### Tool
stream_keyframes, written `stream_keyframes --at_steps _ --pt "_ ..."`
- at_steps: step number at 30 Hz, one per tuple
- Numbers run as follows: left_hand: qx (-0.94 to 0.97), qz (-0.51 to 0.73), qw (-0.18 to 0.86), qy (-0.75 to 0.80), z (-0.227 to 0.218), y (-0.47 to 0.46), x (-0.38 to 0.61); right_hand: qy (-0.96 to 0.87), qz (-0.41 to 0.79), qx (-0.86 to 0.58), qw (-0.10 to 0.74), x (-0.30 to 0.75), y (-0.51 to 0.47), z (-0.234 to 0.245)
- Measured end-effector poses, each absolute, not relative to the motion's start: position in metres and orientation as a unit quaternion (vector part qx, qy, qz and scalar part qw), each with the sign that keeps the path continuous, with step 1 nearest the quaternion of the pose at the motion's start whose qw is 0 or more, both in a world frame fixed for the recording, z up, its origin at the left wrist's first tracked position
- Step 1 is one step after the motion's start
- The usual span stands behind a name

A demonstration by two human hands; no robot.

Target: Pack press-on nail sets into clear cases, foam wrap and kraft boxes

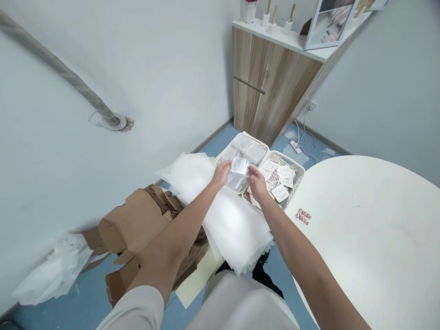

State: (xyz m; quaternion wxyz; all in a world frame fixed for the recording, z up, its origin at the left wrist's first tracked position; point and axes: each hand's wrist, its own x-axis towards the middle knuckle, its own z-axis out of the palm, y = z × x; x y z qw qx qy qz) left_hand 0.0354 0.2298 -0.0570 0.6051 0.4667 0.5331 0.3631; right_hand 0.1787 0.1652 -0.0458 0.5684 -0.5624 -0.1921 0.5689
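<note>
My left hand [221,174] and my right hand [256,182] both grip a clear plastic bag [239,166], one on each side, and hold it up above two white baskets. The bag seems to hold a clear flat case [237,182]. Under it, the left basket [229,149] is filled with clear plastic cases. The right basket [298,168] holds several small printed packets with nail sets. A stack of white foam sheets [227,220] lies just below my hands.
A round white table [371,229] stands at the right with a small card of press-on nails [303,216] near its edge. Folded cardboard boxes [144,229] pile at the left on the blue floor. A wooden cabinet [268,87] stands behind, and a power strip [295,146] lies on the floor.
</note>
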Motion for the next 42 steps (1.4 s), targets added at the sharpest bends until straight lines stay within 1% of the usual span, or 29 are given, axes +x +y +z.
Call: stream_keyframes --at_steps 6,12,18,21,24,27,34,39,42 --pt "0.433 0.356 0.630 0.538 -0.028 0.170 0.060 -0.173 0.554 -0.548 0.602 0.203 0.099 -0.035" --pt "0.464 0.286 0.674 0.499 -0.013 0.082 0.105 -0.213 0.474 -0.588 0.620 0.251 0.001 -0.035" --pt "0.504 0.206 0.713 0.442 -0.003 -0.024 0.162 -0.234 0.412 -0.609 0.637 0.312 -0.113 -0.013" --pt "0.545 0.168 0.712 0.410 -0.004 -0.066 0.186 -0.234 0.417 -0.606 0.636 0.340 -0.164 -0.004" --pt "0.598 0.132 0.683 0.398 -0.005 -0.097 0.205 -0.225 0.421 -0.605 0.637 0.364 -0.206 0.001" --pt "0.615 0.103 0.678 0.390 0.000 -0.120 0.223 -0.212 0.416 -0.606 0.643 0.381 -0.239 0.005" --pt "0.566 0.015 0.757 0.326 0.014 -0.148 0.255 -0.222 0.390 -0.617 0.647 0.398 -0.280 0.006" --pt "0.566 0.014 0.762 0.315 0.009 -0.152 0.268 -0.248 0.341 -0.671 0.610 0.396 -0.295 0.006" --pt "0.563 0.023 0.764 0.314 0.007 -0.151 0.274 -0.305 0.313 -0.691 0.576 0.393 -0.305 0.013"
